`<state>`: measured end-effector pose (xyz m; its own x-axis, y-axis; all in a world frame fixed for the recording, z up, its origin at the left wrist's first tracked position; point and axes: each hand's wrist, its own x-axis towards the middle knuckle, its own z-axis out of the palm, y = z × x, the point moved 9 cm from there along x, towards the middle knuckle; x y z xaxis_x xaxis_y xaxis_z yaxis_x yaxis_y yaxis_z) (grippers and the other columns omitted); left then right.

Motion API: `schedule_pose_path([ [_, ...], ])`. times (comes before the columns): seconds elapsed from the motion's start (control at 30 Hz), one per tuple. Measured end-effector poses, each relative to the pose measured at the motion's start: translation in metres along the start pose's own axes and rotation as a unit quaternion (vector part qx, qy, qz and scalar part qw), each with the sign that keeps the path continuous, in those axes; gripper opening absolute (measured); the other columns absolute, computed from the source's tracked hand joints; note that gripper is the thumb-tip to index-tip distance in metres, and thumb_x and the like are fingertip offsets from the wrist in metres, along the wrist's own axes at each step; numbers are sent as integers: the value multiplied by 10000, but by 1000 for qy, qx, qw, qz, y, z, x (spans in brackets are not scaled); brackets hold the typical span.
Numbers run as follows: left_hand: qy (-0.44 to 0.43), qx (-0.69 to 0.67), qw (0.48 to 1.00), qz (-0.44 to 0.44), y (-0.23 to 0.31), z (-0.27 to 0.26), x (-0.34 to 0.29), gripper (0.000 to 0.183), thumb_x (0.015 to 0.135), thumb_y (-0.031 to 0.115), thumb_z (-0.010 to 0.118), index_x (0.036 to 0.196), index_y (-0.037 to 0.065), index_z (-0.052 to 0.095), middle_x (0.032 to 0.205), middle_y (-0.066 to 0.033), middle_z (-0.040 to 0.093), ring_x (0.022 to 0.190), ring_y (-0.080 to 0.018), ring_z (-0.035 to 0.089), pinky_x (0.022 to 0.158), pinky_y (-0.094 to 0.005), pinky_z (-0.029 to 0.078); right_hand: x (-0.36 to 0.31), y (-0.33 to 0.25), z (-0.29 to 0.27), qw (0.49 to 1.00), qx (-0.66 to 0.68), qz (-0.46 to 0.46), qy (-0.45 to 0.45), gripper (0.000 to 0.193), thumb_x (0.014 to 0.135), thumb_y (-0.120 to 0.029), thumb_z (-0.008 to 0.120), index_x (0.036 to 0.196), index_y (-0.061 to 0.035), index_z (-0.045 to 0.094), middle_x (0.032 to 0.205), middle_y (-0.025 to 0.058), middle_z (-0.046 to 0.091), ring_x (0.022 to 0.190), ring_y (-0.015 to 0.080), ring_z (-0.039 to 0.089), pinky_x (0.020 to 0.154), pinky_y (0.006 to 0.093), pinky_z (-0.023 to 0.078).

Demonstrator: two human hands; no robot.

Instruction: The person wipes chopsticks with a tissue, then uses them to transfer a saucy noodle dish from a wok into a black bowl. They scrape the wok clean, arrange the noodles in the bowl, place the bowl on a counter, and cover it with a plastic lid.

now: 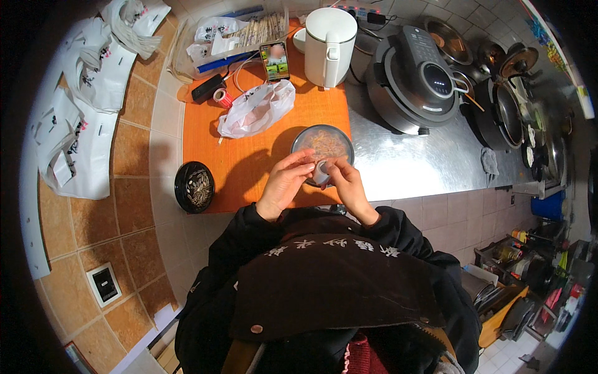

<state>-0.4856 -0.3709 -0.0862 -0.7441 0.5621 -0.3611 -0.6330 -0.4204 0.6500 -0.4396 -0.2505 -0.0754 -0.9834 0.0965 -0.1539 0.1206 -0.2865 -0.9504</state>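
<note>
A round dark-rimmed bowl [321,138] of orange-brown food, apparently under a clear cover, sits at the front edge of the orange table. Just over its near side, my left hand [286,179] and my right hand [350,186] meet at a small whitish, cup-like piece [321,173]. The fingertips of my right hand pinch it. My left fingers are bent, with their tips against or close to its left side; whether they grip it is hard to make out. Beyond my left hand lies a white plastic bag [258,111] with something pale inside.
A black dish of seeds [195,187] stands at the table's left edge. Farther back are a lit phone [274,61], a white kettle [330,47] and a plastic bin [233,37] of packets. A large grey cooker [414,78] occupies the steel counter [398,165], right.
</note>
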Motion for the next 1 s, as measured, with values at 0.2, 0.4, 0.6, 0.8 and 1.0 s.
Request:
schedule_pose_path([
  [0.2, 10, 40, 999, -9, -2, -13, 2, 216, 904, 72, 627, 1103, -13, 632, 978, -51, 639, 882, -124, 578, 770, -247, 438, 1, 4, 3, 1000, -8, 29, 4, 250, 1009, -201, 488, 1049, 23, 590, 863, 52, 626, 728, 110, 598, 637, 253, 515],
  [0.4, 25, 35, 999, 2, -2, -30, 7, 181, 921, 84, 617, 1070, -14, 650, 931, -47, 645, 819, -112, 576, 737, -234, 456, 1, 18, 4, 981, 93, 165, -31, 269, 983, -217, 532, 1106, 8, 609, 931, 60, 642, 798, 128, 612, 691, 256, 520],
  [0.6, 35, 47, 997, 40, 20, -42, 12, 202, 935, 105, 614, 1065, -43, 660, 943, -70, 662, 827, -122, 610, 741, -230, 487, 17, 12, -10, 973, -35, 208, -89, 325, 882, -120, 548, 1175, 11, 602, 1017, 65, 625, 873, 142, 609, 798, 258, 515],
  [0.8, 29, 11, 992, 122, 48, -49, 30, 212, 960, 140, 585, 1095, -13, 642, 998, -71, 646, 896, -137, 601, 821, -270, 485, 78, -19, -42, 981, -118, 136, -73, 223, 914, -105, 504, 1091, -22, 612, 1006, 56, 622, 892, 126, 593, 772, 262, 516],
  [1.0, 54, -33, 981, 183, 46, -88, 66, 143, 970, 138, 567, 1058, 27, 588, 1017, -76, 606, 944, -158, 577, 869, -298, 478, 148, -16, -75, 979, -194, 62, 28, 179, 942, -147, 527, 1032, -31, 630, 936, 29, 643, 843, 116, 584, 771, 273, 454],
])
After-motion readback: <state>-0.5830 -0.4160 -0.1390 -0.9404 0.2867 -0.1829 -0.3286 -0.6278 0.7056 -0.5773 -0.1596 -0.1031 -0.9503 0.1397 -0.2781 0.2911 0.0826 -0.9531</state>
